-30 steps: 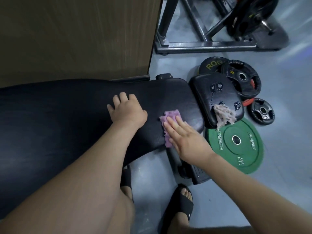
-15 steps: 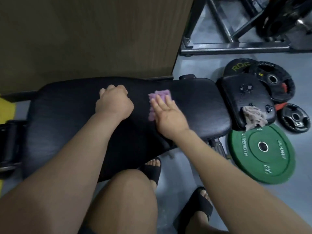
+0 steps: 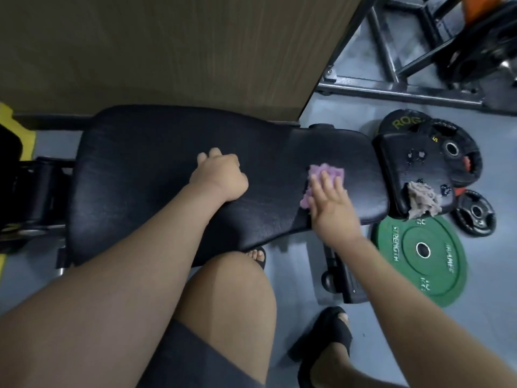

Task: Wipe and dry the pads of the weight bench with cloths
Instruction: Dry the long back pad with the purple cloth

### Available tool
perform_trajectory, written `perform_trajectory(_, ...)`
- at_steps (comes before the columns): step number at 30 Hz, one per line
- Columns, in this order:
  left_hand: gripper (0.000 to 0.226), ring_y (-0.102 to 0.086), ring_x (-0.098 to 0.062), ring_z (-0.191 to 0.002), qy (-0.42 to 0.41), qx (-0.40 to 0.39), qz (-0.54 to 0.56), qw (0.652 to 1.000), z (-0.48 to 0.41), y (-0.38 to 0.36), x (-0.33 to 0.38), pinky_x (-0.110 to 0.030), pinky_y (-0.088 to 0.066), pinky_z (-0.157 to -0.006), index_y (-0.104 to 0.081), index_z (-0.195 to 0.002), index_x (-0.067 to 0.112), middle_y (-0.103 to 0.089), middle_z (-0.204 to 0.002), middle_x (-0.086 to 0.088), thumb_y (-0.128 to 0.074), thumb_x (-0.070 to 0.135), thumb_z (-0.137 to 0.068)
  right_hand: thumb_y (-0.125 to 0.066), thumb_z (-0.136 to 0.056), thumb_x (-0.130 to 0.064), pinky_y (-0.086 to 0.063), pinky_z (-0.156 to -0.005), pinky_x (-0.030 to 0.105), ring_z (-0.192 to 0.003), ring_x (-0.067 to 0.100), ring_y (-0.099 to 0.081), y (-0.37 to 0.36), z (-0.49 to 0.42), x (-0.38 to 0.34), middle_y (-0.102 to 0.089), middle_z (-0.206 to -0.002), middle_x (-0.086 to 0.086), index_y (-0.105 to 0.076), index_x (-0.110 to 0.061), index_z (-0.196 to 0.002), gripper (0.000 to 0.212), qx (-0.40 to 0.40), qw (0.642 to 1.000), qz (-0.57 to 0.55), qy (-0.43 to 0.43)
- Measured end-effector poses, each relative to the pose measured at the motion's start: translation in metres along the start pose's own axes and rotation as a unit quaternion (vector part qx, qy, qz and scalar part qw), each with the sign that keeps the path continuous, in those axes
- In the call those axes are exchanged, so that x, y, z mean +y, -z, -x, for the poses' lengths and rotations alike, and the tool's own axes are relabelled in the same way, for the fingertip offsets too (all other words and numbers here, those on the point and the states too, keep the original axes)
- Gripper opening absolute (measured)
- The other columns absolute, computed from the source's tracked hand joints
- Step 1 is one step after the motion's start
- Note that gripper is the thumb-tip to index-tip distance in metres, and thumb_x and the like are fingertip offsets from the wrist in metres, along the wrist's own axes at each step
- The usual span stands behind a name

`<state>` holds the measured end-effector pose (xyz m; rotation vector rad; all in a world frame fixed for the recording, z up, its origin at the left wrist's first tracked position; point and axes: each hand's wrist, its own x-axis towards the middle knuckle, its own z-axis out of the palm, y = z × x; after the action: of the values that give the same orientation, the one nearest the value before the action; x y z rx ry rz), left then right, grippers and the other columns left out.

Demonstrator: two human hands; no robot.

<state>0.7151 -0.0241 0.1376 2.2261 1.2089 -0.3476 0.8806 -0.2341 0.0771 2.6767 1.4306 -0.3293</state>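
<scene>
The right hand [image 3: 331, 203], fingers straight and flat, presses a crumpled purple cloth [image 3: 327, 172] onto the right end of the long black padded surface [image 3: 140, 169]. Left of it, the left hand [image 3: 221, 175] rests there as a curled fist (nothing seen in it). Farther right, a crumpled beige cloth [image 3: 422, 200] lies on the small black seat pad [image 3: 414, 169].

The long pad [image 3: 167, 169], black and glossy, lies flat under the left hand [image 3: 221, 175]. The purple cloth [image 3: 326, 175] lies crumpled on its narrow end, beneath the right hand [image 3: 331, 204]. Just right of that hand is the small pad [image 3: 414, 169], black and scuffed, with the beige cloth [image 3: 422, 201] bunched on its near corner.
</scene>
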Motion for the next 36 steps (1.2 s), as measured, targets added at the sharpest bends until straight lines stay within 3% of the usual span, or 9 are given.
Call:
perform_trajectory(3, 0.043, -0.029, -0.034, -0.134, 0.011, 0.001, -0.030, 0.999, 0.001, -0.008, 0.009, -0.049, -0.048, -0.100, -0.052, -0.138, 0.021, -0.033, -0.147, -0.009, -0.048, 0.036, -0.099, -0.029, -0.104, -0.037, -0.030, -0.117, 0.054, -0.151, 0.037, -0.027, -0.011, 0.033, 0.000, -0.031, -0.164, 0.008, -0.035, -0.019, -0.158, 0.057, 0.005, 0.997, -0.014, 0.075)
perform_trajectory(6, 0.050, -0.027, -0.037, -0.139, 0.012, -0.018, -0.048, 0.999, 0.002, -0.011, 0.029, -0.049, -0.045, -0.103, -0.046, -0.146, 0.021, -0.030, -0.153, -0.009, -0.048, 0.038, -0.099, -0.041, -0.104, -0.033, -0.028, -0.118, 0.055, -0.152, 0.030, -0.028, -0.007, 0.029, 0.041, -0.031, -0.165, -0.001, -0.035, -0.030, -0.157, 0.054, 0.046, 0.998, -0.035, 0.029)
perform_trajectory(12, 0.048, -0.029, -0.030, -0.141, -0.070, -0.028, -0.029, 0.997, 0.010, -0.021, 0.130, -0.043, -0.039, -0.104, -0.046, -0.148, 0.024, -0.034, -0.152, -0.006, -0.046, 0.035, -0.101, -0.048, -0.091, -0.019, -0.041, -0.114, 0.049, -0.128, 0.042, -0.057, 0.017, 0.010, 0.078, -0.059, -0.140, 0.024, -0.064, 0.001, -0.131, 0.047, 0.073, 0.984, -0.144, 0.076)
perform_trajectory(15, 0.044, -0.034, -0.030, -0.137, -0.132, -0.004, -0.002, 0.991, 0.015, -0.031, 0.195, -0.041, -0.038, -0.105, -0.050, -0.144, 0.022, -0.039, -0.148, -0.007, -0.045, 0.031, -0.101, -0.059, -0.095, -0.015, -0.035, -0.114, 0.035, -0.123, 0.036, -0.057, 0.038, 0.026, 0.101, -0.066, -0.131, 0.017, -0.066, -0.003, -0.129, 0.036, 0.136, 0.971, -0.195, 0.029)
perform_trajectory(19, 0.039, -0.038, -0.028, -0.133, -0.192, -0.004, 0.040, 0.981, 0.019, -0.058, 0.264, -0.037, -0.038, -0.107, -0.055, -0.137, 0.022, -0.045, -0.143, -0.005, -0.043, 0.024, -0.100, -0.057, -0.092, -0.015, -0.049, -0.089, 0.039, -0.100, 0.034, -0.061, 0.043, 0.052, 0.166, -0.069, -0.101, 0.011, -0.071, -0.012, -0.102, 0.018, 0.208, 0.938, -0.238, -0.140)
perform_trajectory(23, 0.031, -0.044, -0.029, -0.130, -0.202, -0.008, 0.040, 0.979, 0.013, -0.098, 0.291, -0.040, -0.041, -0.110, -0.061, -0.125, 0.022, -0.053, -0.132, -0.005, -0.045, 0.022, -0.098, -0.060, -0.090, -0.018, -0.045, -0.080, 0.038, -0.094, 0.030, -0.056, 0.031, 0.058, 0.210, -0.058, -0.095, 0.006, -0.063, -0.012, -0.091, 0.007, 0.223, 0.897, -0.274, -0.267)
perform_trajectory(28, 0.020, -0.056, -0.028, -0.117, -0.191, -0.016, 0.018, 0.981, -0.005, -0.131, 0.298, -0.031, -0.047, -0.090, -0.067, -0.108, 0.021, -0.063, -0.120, -0.004, -0.052, 0.022, -0.095, -0.063, -0.091, -0.027, -0.045, -0.090, 0.038, -0.109, 0.033, -0.052, 0.015, 0.030, 0.229, -0.055, -0.117, 0.008, -0.061, -0.019, -0.121, 0.031, 0.177, 0.914, -0.264, -0.251)
perform_trajectory(32, 0.026, -0.057, -0.020, -0.106, -0.245, -0.022, 0.047, 0.968, -0.018, -0.138, 0.323, -0.027, -0.042, -0.084, -0.065, -0.118, 0.023, -0.063, -0.117, 0.004, -0.053, 0.020, -0.095, -0.058, -0.095, -0.028, -0.049, -0.078, 0.040, -0.095, 0.030, -0.057, 0.016, 0.026, 0.238, -0.063, -0.096, 0.004, -0.063, -0.021, -0.103, 0.011, 0.199, 0.904, -0.284, -0.248)
perform_trajectory(36, 0.055, -0.056, -0.016, -0.116, -0.301, -0.096, 0.067, 0.946, -0.033, -0.150, 0.330, -0.024, -0.043, -0.090, -0.052, -0.140, 0.036, -0.052, -0.134, 0.004, -0.054, 0.011, -0.091, -0.059, -0.096, -0.022, -0.046, -0.063, 0.030, -0.073, 0.011, -0.058, 0.044, 0.039, 0.250, -0.065, -0.079, -0.003, -0.063, -0.028, -0.093, 0.008, 0.192, 0.843, -0.436, -0.248)
